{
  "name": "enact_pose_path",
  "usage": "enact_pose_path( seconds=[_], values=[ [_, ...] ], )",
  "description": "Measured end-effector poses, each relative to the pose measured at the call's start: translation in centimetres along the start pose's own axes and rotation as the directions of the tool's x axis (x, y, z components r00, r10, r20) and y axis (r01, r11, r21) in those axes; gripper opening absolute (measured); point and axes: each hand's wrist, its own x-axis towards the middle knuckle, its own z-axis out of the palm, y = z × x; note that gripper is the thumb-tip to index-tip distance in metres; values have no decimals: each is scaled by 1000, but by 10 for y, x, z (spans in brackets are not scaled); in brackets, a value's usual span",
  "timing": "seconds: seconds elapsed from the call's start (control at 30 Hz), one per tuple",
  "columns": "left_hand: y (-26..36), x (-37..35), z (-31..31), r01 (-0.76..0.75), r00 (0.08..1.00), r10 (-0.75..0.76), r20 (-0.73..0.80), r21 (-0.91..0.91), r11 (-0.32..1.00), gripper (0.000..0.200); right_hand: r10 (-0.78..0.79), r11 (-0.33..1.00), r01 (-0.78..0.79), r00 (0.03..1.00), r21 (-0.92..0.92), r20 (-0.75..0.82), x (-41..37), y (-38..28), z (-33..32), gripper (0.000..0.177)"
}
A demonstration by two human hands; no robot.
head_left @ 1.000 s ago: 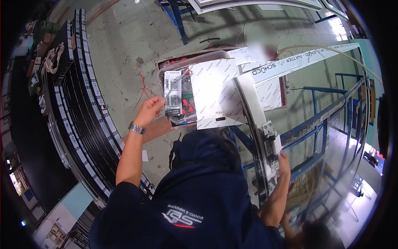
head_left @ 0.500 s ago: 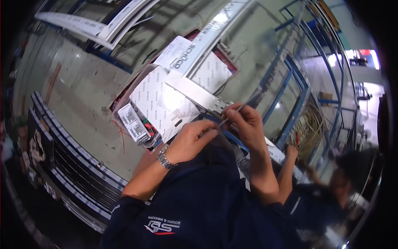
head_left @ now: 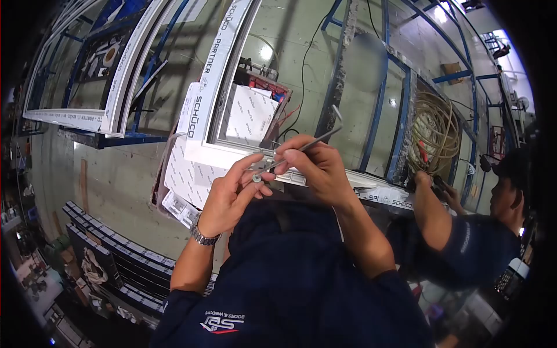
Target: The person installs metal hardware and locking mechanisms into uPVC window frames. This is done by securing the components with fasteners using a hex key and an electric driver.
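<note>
My right hand (head_left: 319,172) is closed on a long L-shaped hex key (head_left: 328,133); its bent short end points up and away. The other end of the key reaches to a small round metal piece (head_left: 257,178), which looks like a bolt head. Thumb and fingers of my left hand (head_left: 225,198) pinch that piece. A watch is on my left wrist. Just beyond both hands lies the corner of a white window or door frame (head_left: 200,151), covered partly with printed film.
White-wrapped boxes (head_left: 178,168) lie under the frame. At right, a co-worker (head_left: 464,243) reaches toward a coiled hose (head_left: 447,130). Blue metal racks (head_left: 377,107) stand beyond. Stacked dark profiles (head_left: 125,261) are at lower left, another white frame (head_left: 110,124) at upper left.
My view has turned, so the frame and boxes appear further left. My left hand has tilted upward and the round metal piece now shows. The hex key is plainer to see.
</note>
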Motion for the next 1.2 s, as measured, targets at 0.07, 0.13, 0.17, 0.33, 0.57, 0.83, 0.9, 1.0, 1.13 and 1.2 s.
enact_pose_path(
  seconds=[0.07,0.13,0.17,0.33,0.57,0.83,0.9,1.0,1.13,1.2],
  values=[
    [8,13,5,18,1000,-17,-19,42,999,49,5,998,2,995,-65,101,11,-7,-13,14],
    [17,24,10,62,998,-60,-37,79,995,50,-63,959,119,975,-258,214,26,-19,-26,15],
    [19,30,12,78,997,-76,-34,90,993,50,-49,955,117,969,-273,243,34,-24,-33,16],
    [17,66,14,189,981,-184,-66,87,978,43,-10,952,139,906,-273,424,85,-16,-70,20],
    [13,114,-5,415,909,-413,-51,36,909,18,141,989,-145,845,-33,516,145,38,-101,25],
    [-28,154,-20,520,849,-497,-179,450,726,30,391,913,-406,855,-28,340,161,121,-101,27],
    [-25,164,-16,523,816,-557,-152,603,602,30,447,886,-463,831,-31,332,154,137,-104,28],
    [-38,166,-17,525,823,-547,-153,572,630,28,472,867,-498,826,3,309,150,154,-105,29],
    [-64,165,-23,523,809,-581,-89,559,643,23,473,870,-491,811,-39,346,151,165,-107,28],
    [-74,164,-27,536,786,-615,-58,558,633,23,476,867,-497,808,-33,347,148,171,-105,29]
  ],
)
